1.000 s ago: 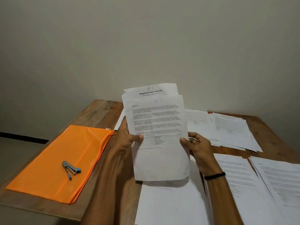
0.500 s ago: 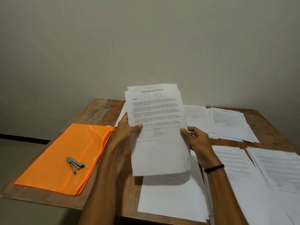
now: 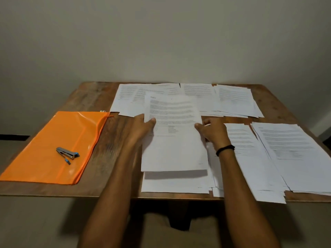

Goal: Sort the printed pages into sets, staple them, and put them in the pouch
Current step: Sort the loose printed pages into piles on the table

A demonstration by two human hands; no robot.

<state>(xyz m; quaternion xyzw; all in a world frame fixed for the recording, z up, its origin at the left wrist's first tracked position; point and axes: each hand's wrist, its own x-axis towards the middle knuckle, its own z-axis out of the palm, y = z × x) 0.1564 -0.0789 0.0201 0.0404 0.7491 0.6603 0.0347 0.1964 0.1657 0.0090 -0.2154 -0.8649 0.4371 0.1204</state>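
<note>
Left hand (image 3: 143, 126): grips the left edge of the held sheets (image 3: 174, 144), thumb on top of the print, fingers tucked beneath.
Right hand (image 3: 213, 130): at the right edge of the same sheets, thumb tip on the paper; it seems to pinch them, though the fingers under the edge are hard to make out.
Hands: apart, one on each side of the sheets.
Held sheets: printed side up, lifted just above a pile (image 3: 175, 184) at the near middle of the table (image 3: 114, 140), throwing a shadow on it.
Wristband (image 3: 225, 150): black, on the right wrist.
Pouch (image 3: 53, 140): orange, flat on the left part of the table, well apart from the sheets.
Stapler (image 3: 67, 154): small, metal with blue ends, lying on the pouch.
Far row of pages (image 3: 234, 99): overlapping along the back edge, beyond the hands.
Right stacks (image 3: 290, 154): two piles of printed pages side by side, just beside the right forearm.
Wall (image 3: 161, 42): plain, behind the table.
</note>
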